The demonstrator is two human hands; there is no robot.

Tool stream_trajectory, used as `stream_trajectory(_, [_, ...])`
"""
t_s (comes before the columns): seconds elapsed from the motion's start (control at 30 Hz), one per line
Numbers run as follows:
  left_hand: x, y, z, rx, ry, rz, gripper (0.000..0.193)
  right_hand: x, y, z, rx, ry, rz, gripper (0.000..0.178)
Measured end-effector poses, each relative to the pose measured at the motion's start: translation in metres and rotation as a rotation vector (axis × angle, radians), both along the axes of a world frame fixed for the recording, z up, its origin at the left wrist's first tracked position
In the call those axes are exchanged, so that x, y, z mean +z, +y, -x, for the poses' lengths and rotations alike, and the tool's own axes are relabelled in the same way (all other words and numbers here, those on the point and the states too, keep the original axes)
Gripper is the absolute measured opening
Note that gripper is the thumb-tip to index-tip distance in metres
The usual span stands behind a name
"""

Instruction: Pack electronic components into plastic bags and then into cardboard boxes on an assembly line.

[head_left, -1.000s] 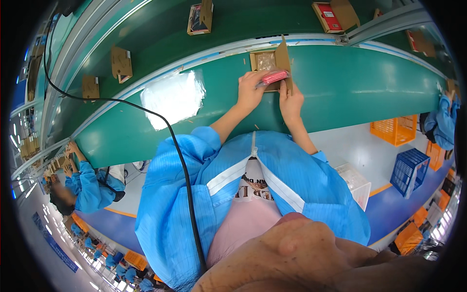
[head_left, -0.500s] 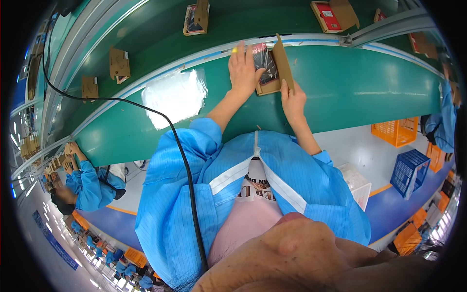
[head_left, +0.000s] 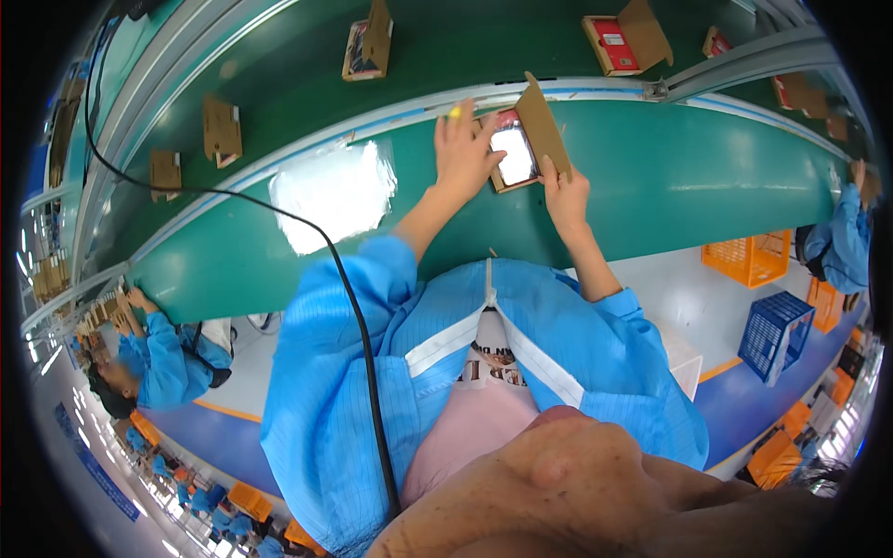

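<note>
An opened brown cardboard box (head_left: 514,187) lies on the green work surface in front of me, its lid (head_left: 546,130) raised on the right side. Inside sits a flat item in clear plastic wrap (head_left: 514,156), glaring white in the light, with a bit of red at its far end. My right hand (head_left: 566,193) grips the box at the near right corner, by the base of the lid. Along the box's left side is my left hand (head_left: 462,153), fingers spread and slightly blurred, thumb at the box's edge. A yellow covering shows on one left fingertip.
Past a metal rail (head_left: 409,110), several opened boxes stand on a green belt, one with red contents (head_left: 614,45). A black cable (head_left: 327,237) hangs across my left side. Orange (head_left: 747,259) and blue crates (head_left: 777,333) stand at right. Co-workers sit on both sides.
My left hand's fingers have spread and drawn slightly left off the box's contents. The wrapped item, dark before, now reflects bright white. My right hand keeps its hold. The whole view has shifted slightly.
</note>
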State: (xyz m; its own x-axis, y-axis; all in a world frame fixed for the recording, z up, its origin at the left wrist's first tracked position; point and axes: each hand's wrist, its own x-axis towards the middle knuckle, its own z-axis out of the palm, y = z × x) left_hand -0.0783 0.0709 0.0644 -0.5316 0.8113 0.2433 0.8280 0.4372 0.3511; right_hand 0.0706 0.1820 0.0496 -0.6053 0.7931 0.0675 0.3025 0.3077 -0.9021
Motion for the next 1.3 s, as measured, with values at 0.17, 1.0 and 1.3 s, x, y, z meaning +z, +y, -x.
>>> stream_trajectory(0.17, [-0.021, -0.023, -0.022, 0.097, -0.137, -0.251, 0.046, 0.005, 0.051, 0.073, 0.068, -0.112, -0.218, 0.021])
stream_trajectory(1.0, [-0.032, 0.019, 0.076, 0.108, 0.112, 0.074, 0.051, 0.016, 0.174, 0.026, -0.078, -0.200, -0.447, 0.028])
stream_trajectory(1.3, [-0.030, 0.007, 0.028, 0.169, -0.006, -0.096, 0.048, 0.032, 0.065, -0.062, 0.381, -0.329, -1.129, 0.040])
